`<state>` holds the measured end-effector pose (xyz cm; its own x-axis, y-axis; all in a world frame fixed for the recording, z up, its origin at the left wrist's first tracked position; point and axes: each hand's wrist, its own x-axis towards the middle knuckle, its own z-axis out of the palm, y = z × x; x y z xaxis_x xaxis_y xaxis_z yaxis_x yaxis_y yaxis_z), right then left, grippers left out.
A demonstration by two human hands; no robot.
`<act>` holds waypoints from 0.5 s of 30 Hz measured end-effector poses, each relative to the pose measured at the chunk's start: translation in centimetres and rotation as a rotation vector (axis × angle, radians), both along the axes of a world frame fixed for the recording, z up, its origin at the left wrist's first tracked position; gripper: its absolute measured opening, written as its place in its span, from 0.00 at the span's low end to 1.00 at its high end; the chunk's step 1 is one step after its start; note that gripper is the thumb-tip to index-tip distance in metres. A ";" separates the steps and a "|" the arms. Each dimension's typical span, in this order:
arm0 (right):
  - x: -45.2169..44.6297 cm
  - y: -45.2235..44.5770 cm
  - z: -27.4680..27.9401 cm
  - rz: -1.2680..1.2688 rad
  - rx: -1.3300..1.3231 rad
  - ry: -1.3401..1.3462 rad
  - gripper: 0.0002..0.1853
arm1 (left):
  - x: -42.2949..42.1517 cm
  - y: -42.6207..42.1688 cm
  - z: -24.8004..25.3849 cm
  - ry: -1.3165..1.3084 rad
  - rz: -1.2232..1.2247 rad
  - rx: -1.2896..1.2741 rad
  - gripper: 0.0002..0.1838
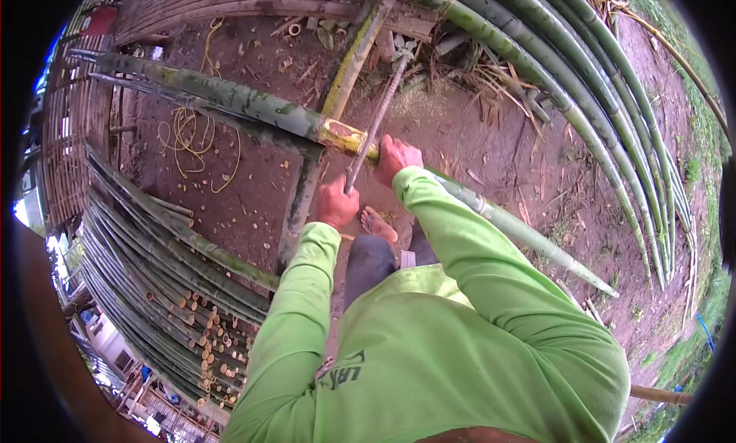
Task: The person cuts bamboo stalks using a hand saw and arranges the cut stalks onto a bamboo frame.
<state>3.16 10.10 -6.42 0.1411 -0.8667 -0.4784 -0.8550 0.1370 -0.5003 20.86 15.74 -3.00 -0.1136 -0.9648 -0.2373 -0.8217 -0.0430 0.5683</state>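
A long green bamboo pole [238, 98] lies across the ground in front of me. Near my hands its surface is stripped to a yellow and brown patch [345, 136]. My left hand [337, 203] is closed around the near end of a thin, rusty-looking rod [387, 98], which slants away across the pole just beside that patch. My right hand [399, 159] is wrapped around the bamboo pole, right of the rod. Beyond that hand, a green pole length [529, 240] extends to the lower right; my hand and sleeve hide how it joins.
Bamboo supports [356, 67] run under the pole. Long green poles [583, 82] curve along the right. A stack of cut bamboo [169, 289] fills the lower left. Yellow cord [188, 132] lies tangled on the dirt. A bare foot [378, 224] shows below my hands.
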 end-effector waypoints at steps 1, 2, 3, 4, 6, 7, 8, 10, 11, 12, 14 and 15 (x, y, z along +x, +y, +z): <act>0.2 0.2 -0.2 -0.011 0.004 0.012 0.17 | 0.8 0.4 -1.3 0.046 0.015 -0.008 0.05; -0.3 -0.6 0.9 0.015 0.076 0.006 0.17 | 1.6 1.0 -2.5 0.095 0.027 -0.008 0.06; -0.8 -1.6 2.0 0.037 0.147 0.004 0.18 | 1.8 1.0 -2.4 0.148 0.036 -0.008 0.06; -0.7 -1.5 2.0 0.030 0.108 0.030 0.18 | 1.8 1.4 -2.2 0.126 0.023 0.012 0.06; -0.4 -1.3 0.7 0.035 0.042 0.073 0.20 | 0.0 1.1 4.4 0.069 0.024 0.057 0.06; -0.3 -1.0 0.5 0.044 0.014 0.090 0.21 | -0.2 1.9 6.9 0.036 0.029 0.084 0.06; -0.3 -1.4 1.6 0.051 0.041 0.095 0.22 | 1.4 4.8 9.2 -0.033 0.009 0.140 0.06; -0.4 -2.0 2.1 0.071 0.056 0.091 0.21 | 3.6 8.7 14.5 -0.068 0.006 0.198 0.05; -0.4 -1.8 2.1 0.084 0.073 0.092 0.21 | 3.5 9.1 17.2 -0.036 0.028 0.228 0.04; -0.4 -2.0 2.3 0.093 0.111 0.109 0.22 | 3.1 9.1 18.2 -0.053 0.024 0.225 0.04; -0.9 -2.8 2.5 0.106 0.171 0.091 0.23 | 2.2 8.2 18.5 -0.091 0.017 0.220 0.04; -0.9 -3.0 2.1 0.112 0.215 0.074 0.23 | 2.1 7.6 18.0 -0.104 0.005 0.225 0.04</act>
